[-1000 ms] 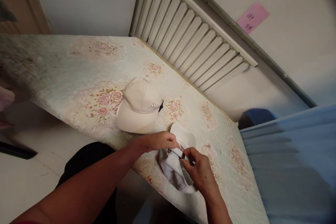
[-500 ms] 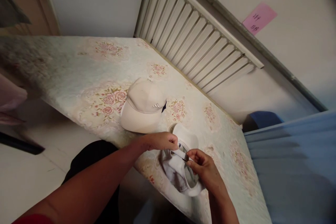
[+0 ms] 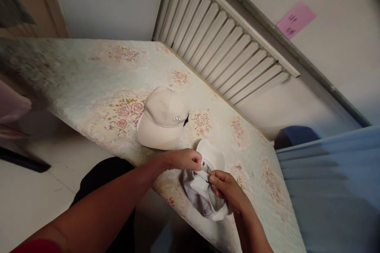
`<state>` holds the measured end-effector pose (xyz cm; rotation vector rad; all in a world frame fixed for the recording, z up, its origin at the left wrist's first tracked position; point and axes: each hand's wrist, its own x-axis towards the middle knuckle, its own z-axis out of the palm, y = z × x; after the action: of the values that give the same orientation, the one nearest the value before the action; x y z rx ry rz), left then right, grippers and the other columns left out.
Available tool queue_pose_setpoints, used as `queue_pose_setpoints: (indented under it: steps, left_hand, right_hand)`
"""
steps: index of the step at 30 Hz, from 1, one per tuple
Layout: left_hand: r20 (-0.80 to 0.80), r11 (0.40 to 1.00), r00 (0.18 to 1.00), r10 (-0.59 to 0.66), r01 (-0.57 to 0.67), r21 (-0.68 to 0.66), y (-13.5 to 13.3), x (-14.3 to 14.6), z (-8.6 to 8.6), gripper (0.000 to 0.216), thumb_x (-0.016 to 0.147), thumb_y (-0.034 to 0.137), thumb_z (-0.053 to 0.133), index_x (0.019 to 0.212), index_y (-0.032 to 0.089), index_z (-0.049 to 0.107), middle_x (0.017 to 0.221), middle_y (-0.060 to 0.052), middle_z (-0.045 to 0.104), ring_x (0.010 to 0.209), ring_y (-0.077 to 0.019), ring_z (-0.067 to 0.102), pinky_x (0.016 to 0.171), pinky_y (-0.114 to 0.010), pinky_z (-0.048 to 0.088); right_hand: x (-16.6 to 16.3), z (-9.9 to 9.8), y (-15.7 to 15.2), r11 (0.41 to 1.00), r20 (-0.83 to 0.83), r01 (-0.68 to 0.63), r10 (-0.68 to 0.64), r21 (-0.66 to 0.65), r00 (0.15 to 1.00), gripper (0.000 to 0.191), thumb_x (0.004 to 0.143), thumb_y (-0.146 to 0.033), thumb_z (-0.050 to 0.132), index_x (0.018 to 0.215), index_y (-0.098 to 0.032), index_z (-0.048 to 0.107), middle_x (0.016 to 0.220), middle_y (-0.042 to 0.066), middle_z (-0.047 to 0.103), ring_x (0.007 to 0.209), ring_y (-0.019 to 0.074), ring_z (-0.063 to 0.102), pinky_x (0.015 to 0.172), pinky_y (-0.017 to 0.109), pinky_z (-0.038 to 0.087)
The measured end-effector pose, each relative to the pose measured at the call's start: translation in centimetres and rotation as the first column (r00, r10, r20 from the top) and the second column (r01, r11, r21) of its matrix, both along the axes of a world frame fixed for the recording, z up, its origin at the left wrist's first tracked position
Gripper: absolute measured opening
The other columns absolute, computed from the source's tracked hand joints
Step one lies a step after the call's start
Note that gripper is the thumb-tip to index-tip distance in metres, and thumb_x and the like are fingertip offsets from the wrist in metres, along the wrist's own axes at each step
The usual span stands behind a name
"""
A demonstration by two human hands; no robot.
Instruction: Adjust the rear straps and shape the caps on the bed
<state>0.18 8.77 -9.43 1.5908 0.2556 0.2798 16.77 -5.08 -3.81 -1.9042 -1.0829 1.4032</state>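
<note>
My left hand (image 3: pixel 187 159) is closed in a pinch on one end of the back strap (image 3: pixel 203 174) of a white cap (image 3: pixel 197 193). The thumb and fingers of my right hand (image 3: pixel 225 185) grip the strap's other end, covering much of it. The white cap lies near the front edge of the bed, its inside showing and its brim pointing away from me. A small dark blue mark shows on it beside my left hand. To the left of it, untouched, rests a beige cap (image 3: pixel 163 116) with a small three-stripe logo and its brim towards me.
Both caps are on a bed with a floral cover (image 3: pixel 154 69). A white radiator (image 3: pixel 219 35) runs along the wall behind it. On the right hangs a blue curtain (image 3: pixel 332 189), with a dark blue object (image 3: pixel 299 135) behind it. A pink note (image 3: pixel 297 20) is stuck on the wall.
My right hand has shifted slightly left, its fingers closing further over the strap so that the dark buckle part is now mostly covered. My left hand keeps its pinch.
</note>
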Motion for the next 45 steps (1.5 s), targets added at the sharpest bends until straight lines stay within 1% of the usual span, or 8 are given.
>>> queue_pose_setpoints:
  steps: [8,24,29,32,36,40,43,45]
  left_hand:
    - [0.016,0.998,1.0,-0.002,0.003,-0.061,-0.2,0.2,-0.2,0.011,0.068,0.025,0.06,0.071,0.015,0.058,0.066,0.003,0.053,0.061,-0.0098,0.044,0.057,-0.022,0.031]
    - [0.053,0.988,0.998,0.013,-0.005,-0.151,-0.5,0.4,-0.4,0.013,0.067,0.026,0.062,0.074,0.016,0.056,0.064,0.004,0.05,0.058,-0.0093,0.043,0.054,-0.021,0.03]
    - [0.124,0.973,0.992,-0.032,0.059,-0.222,-0.4,0.6,-0.7,0.016,0.068,0.022,0.062,0.082,0.016,0.057,0.068,0.004,0.053,0.061,-0.0093,0.047,0.057,-0.021,0.033]
    - [0.118,0.976,0.989,-0.091,0.113,-0.187,-0.3,0.5,-0.6,0.019,0.07,0.022,0.06,0.088,0.016,0.06,0.072,0.002,0.057,0.064,-0.0096,0.05,0.059,-0.021,0.035]
    - [0.06,0.975,0.981,-0.185,0.191,-0.116,-0.4,0.3,-0.2,0.021,0.069,0.021,0.06,0.089,0.017,0.062,0.07,0.003,0.058,0.062,-0.0098,0.05,0.06,-0.022,0.036]
    - [0.074,0.972,0.979,-0.19,0.198,-0.126,-0.4,0.3,-0.3,0.021,0.069,0.02,0.06,0.09,0.017,0.063,0.07,0.003,0.058,0.063,-0.0097,0.05,0.061,-0.021,0.037]
    - [0.084,0.974,0.982,-0.169,0.179,-0.138,-0.4,0.4,-0.8,0.021,0.071,0.021,0.06,0.091,0.017,0.063,0.073,0.002,0.059,0.066,-0.0102,0.051,0.063,-0.021,0.037]
    - [0.086,0.977,0.985,-0.148,0.159,-0.142,-0.5,0.4,-1.0,0.021,0.072,0.023,0.061,0.092,0.017,0.064,0.076,0.001,0.06,0.068,-0.0104,0.052,0.065,-0.021,0.037]
  right_hand:
    - [0.1,-0.5,-0.1,0.996,-0.064,0.09,-0.089,0.012,0.994,0.039,0.067,-0.053,0.07,0.069,-0.016,0.057,0.051,-0.007,0.047,0.041,0.0034,0.021,0.042,0.022,0.011]
    - [-1.1,-1.1,-0.3,0.984,-0.101,0.142,-0.132,0.103,0.986,0.033,0.073,-0.045,0.064,0.065,-0.019,0.046,0.048,-0.009,0.035,0.041,0.004,0.019,0.041,0.021,0.01]
    - [-1.0,-1.3,-0.3,0.985,-0.137,0.14,-0.125,0.101,0.983,0.034,0.072,-0.046,0.065,0.064,-0.019,0.045,0.047,-0.01,0.035,0.04,0.0036,0.018,0.041,0.021,0.009]
    - [-0.8,-1.0,-0.3,0.989,-0.124,0.125,-0.115,0.083,0.986,0.035,0.072,-0.047,0.066,0.064,-0.019,0.047,0.047,-0.01,0.036,0.04,0.0035,0.017,0.041,0.021,0.009]
    - [-0.5,0.1,-0.9,0.996,-0.074,0.01,-0.004,0.084,0.997,0.031,0.067,-0.044,0.071,0.075,-0.017,0.058,0.052,-0.008,0.043,0.043,0.0047,0.026,0.043,0.021,0.016]
    - [0.3,1.4,-2.6,0.989,-0.012,-0.049,0.051,0.143,0.999,0.033,0.068,-0.042,0.071,0.091,-0.019,0.065,0.064,-0.002,0.059,0.057,0.0115,0.05,0.055,0.023,0.036]
    - [1.7,1.3,-5.0,0.972,0.079,0.045,-0.064,0.23,0.995,0.036,0.073,-0.048,0.065,0.097,-0.021,0.066,0.085,0.006,0.068,0.08,0.0215,0.06,0.071,0.032,0.045]
    - [2.8,0.6,-7.0,0.946,0.149,0.149,-0.198,0.287,0.969,0.034,0.076,-0.048,0.061,0.098,-0.022,0.066,0.098,0.008,0.069,0.095,0.0263,0.06,0.084,0.038,0.045]
